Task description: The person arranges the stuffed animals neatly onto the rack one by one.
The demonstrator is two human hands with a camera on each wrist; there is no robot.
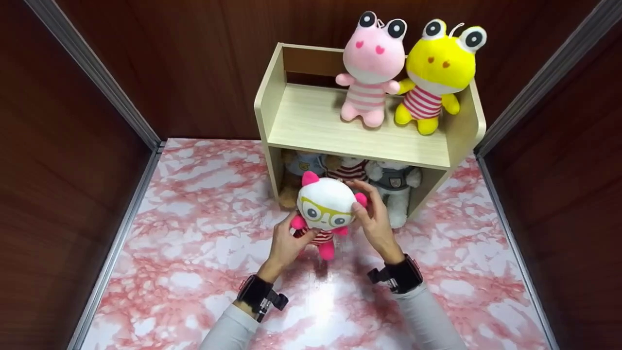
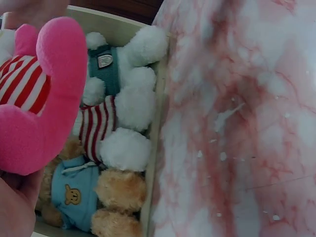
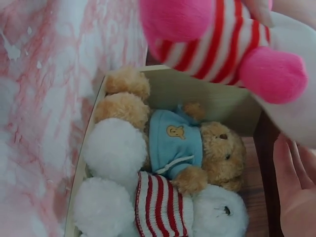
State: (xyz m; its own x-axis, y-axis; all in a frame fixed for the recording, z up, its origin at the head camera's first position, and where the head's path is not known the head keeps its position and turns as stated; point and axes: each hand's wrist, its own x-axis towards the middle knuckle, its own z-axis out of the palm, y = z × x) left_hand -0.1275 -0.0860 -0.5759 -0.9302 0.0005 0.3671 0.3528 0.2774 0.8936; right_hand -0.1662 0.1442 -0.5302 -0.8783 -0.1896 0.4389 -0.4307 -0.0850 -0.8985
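Note:
A plush panda (image 1: 326, 199) with a white head, pink ears, yellow glasses and a red-and-white striped body is held up in front of a small shelf. My left hand (image 1: 287, 242) grips its body, with the thumb across the front below the chin. My right hand (image 1: 375, 221) holds the side of its head by the ear, thumb in front and fingers behind. In the left wrist view the panda's pink leg (image 2: 64, 94) hangs close to the camera. The right wrist view shows its striped belly (image 3: 217, 44) and my right palm (image 3: 298, 197) beside the head.
On the wooden shelf's (image 1: 311, 112) upper board sit a pink plush frog (image 1: 374, 56) and a yellow plush frog (image 1: 440, 63). Below sit a brown teddy bear (image 3: 175, 136) in blue, a white one in stripes (image 3: 158, 205), and another white one (image 2: 106, 61). Wooden walls surround the marbled floor (image 1: 194, 262).

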